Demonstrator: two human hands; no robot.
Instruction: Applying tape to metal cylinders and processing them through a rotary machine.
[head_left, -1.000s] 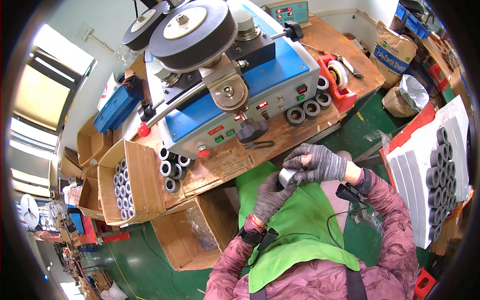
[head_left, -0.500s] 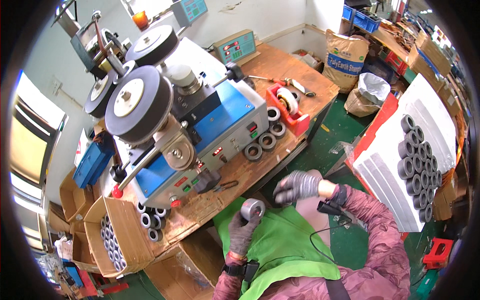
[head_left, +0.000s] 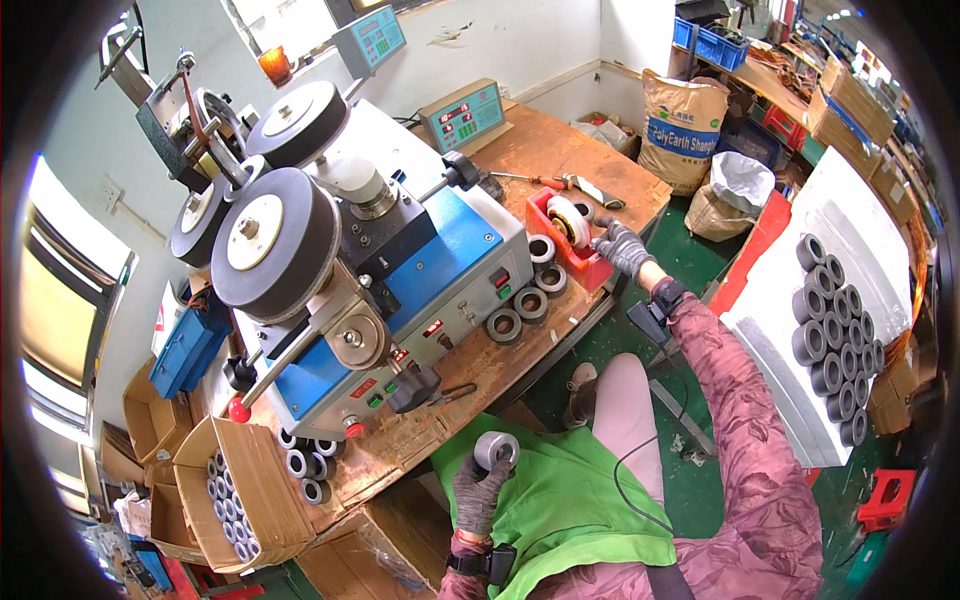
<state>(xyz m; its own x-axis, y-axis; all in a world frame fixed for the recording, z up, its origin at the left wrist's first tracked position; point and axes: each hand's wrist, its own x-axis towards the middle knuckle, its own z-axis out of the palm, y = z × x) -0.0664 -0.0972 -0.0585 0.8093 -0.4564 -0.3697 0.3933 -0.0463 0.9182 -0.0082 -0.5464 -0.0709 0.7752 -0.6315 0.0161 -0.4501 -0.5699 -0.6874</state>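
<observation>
Fingers of the gloved left hand (head_left: 478, 502) are clamped on a thick grey ring (head_left: 486, 447), held above the green cloth apron (head_left: 545, 500); the gloved right hand (head_left: 624, 251) has its fingers bent, and whether they pinch anything cannot be told.

From the left, a brown cardboard carton (head_left: 275, 505) holds rows of grey rings (head_left: 226, 511). Beside it, a small cluster of dark grey rings (head_left: 298, 463) sits on the worn wooden bench (head_left: 392, 440). The left forearm rises from the lower edge, close to the body, hand upright. Farther right, more thick rings (head_left: 503, 326) stand by the blue-and-grey machine, (head_left: 455, 232) next to the red plastic tape dispenser (head_left: 592, 271) with its white roll (head_left: 572, 224). The right arm stretches forward, wrist nearly straight, fingertips at the dispenser. Far right, a stack of dark rings (head_left: 828, 333) lies on white foam-like boards (head_left: 765, 365).

The work seems partway along: one ring in hand, no tape visible running to it, many in the carton, others outside it; which are finished is unclear.
</observation>
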